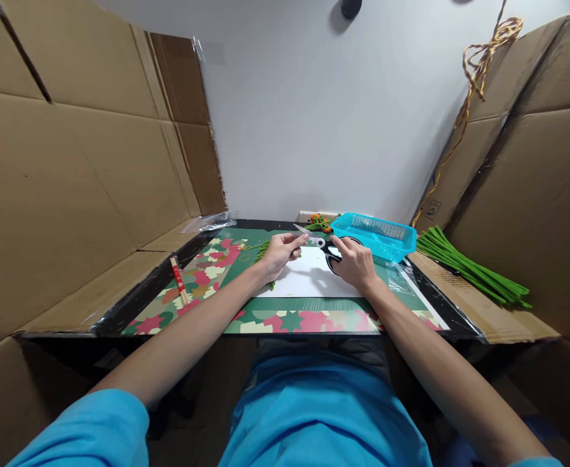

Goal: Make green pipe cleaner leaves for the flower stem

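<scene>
My right hand (355, 259) is closed round the black handles of a pair of scissors (328, 247). The blades stand apart and point left, over a white sheet of paper (299, 283). Just left of the blades, my left hand (283, 253) has its thumb and fingers pinched together; whatever is between them is too small to make out. A small white ring-shaped piece (320, 242) shows against the scissors, between both hands. Green fuzzy stems (262, 251) lie on the mat beside my left hand, partly hidden by it.
A blue plastic basket (377, 235) stands at the back right, with orange and green pieces (320, 222) beside it. Long green stems (474, 267) lie on cardboard at the right. Red-wrapped chopsticks (178, 280) rest on the left. Cardboard walls (90, 149) flank the table.
</scene>
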